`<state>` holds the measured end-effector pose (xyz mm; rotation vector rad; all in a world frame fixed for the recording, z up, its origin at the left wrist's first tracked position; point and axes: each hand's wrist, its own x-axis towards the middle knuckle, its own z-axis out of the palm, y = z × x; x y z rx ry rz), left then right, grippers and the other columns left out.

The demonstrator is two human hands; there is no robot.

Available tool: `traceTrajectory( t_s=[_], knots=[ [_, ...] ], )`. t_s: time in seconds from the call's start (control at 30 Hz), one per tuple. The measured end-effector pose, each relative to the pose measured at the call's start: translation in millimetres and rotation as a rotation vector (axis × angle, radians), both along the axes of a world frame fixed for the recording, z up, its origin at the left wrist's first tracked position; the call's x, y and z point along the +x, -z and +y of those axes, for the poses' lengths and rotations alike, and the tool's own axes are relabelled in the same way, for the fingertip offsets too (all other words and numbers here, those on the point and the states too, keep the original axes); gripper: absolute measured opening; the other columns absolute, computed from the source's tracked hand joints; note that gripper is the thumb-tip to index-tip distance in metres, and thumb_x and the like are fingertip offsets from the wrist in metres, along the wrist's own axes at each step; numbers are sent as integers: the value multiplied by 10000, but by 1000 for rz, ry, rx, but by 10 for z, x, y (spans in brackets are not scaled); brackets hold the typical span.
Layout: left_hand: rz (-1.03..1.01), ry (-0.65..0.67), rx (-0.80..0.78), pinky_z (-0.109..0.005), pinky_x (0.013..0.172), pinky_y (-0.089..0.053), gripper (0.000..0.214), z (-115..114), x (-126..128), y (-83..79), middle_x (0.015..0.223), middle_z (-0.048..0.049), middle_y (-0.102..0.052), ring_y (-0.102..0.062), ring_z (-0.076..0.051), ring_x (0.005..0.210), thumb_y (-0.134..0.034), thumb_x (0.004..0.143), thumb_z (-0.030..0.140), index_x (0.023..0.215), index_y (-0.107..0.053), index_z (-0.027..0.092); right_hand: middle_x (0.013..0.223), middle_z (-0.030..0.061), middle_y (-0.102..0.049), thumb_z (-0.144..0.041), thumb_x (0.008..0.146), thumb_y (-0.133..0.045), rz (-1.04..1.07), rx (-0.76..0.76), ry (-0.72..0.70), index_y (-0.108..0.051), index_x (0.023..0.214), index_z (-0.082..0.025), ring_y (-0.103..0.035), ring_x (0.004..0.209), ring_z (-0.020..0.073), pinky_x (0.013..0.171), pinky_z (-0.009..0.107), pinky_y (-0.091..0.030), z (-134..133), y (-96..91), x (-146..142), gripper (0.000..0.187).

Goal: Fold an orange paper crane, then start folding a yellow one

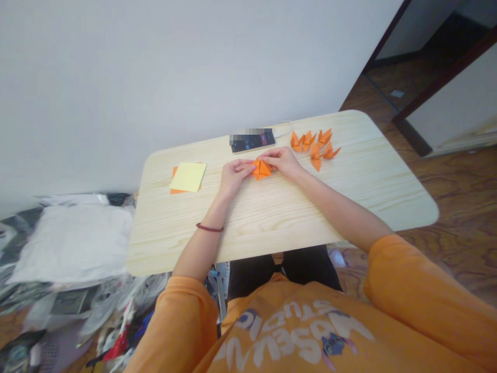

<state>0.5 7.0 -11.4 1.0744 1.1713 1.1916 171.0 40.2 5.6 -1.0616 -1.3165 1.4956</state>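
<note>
- While the person's left hand [233, 177] and right hand [282, 160] are pinching a small folded piece of orange paper [261, 169] between them, its longer axis is seemingly lying left to right.
- Both hands are keeping a narrow grip, holding the paper at the fingertips, and neither hand is clearly nearer to it.
- The paper is hovering or resting near the middle of a pale wooden table with rounded corners [295, 223]; which of the two, I cannot tell.
- A black smartphone [252, 140] is lying just beyond it.
- Pointed folded orange paper figures [314, 146] are clustering to the right, while pale yellow square notes [188, 176] are sitting to the left.
</note>
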Motion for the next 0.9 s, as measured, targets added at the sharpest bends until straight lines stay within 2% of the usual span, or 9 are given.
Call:
traceTrajectory(
  t_s=[0.17, 0.47, 0.73, 0.9],
  knots=[
    [-16, -22, -28, -304, 748, -547, 439, 8, -1, 14, 766, -61, -743, -693, -166, 702, -883, 493, 404, 800, -710, 141, 546, -2, -591, -384, 580, -754, -22, 23, -15, -721, 745, -102, -394, 479, 60, 461, 226, -251, 12, 24, 4, 329],
    [-31, -28, -72, -320, 743, -555, 479, -2, -4, -38, 726, -61, -739, -695, -175, 682, -913, 413, 382, 768, -709, 135, 603, 23, -631, -406, 587, -770, -45, 30, -34, -735, 775, -111, -450, 524, 86, 483, 231, -300, 22, 54, 14, 351],
    [-31, -31, -75, -330, 735, -565, 472, -6, -3, -31, 716, -63, -738, -695, -179, 666, -916, 417, 356, 780, -709, 137, 481, -33, -524, -375, 608, -734, -22, 50, -44, -730, 773, -98, -355, 456, 57, 466, 231, -234, 8, 47, 13, 322],
    [-18, -44, -61, -303, 677, -554, 487, -10, 6, -45, 671, -46, -724, -680, -165, 620, -915, 405, 360, 781, -703, 134, 457, -42, -485, -377, 632, -727, -31, 59, -60, -729, 785, -89, -348, 451, 60, 466, 236, -225, -3, 27, 16, 326]
  ],
)
